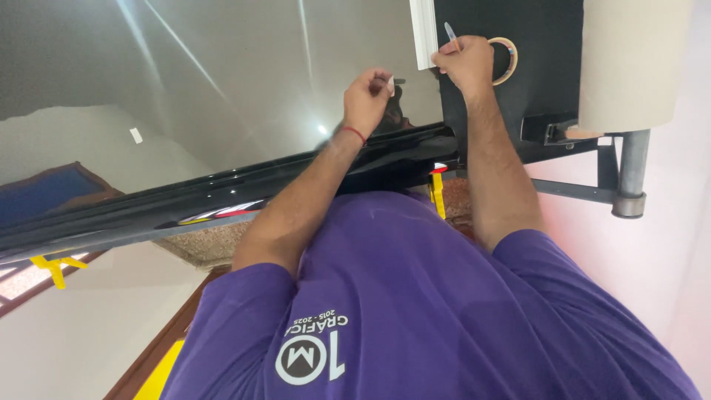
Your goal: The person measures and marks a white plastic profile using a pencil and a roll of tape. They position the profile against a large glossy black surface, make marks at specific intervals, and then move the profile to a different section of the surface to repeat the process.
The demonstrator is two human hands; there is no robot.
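Observation:
My left hand (366, 96), with a red thread at the wrist, pinches a small white piece (390, 84) over a glossy grey sheet (244, 81). My right hand (466, 63) grips a slim pen-like tool (450, 33) with its tip pointing up, right beside a white strip (424, 33). The right hand rests against a black panel (541, 67). A roll of tape (508, 61) shows just behind that hand; whether the hand holds it I cannot tell. My purple shirt (415, 311) fills the lower part of the view.
A glossy black bar (222, 196) runs across below the grey sheet. A large cream paper roll (629, 59) sits on a metal post (632, 178) at the right. Yellow clamps (438, 192) (53, 267) hang under the bar.

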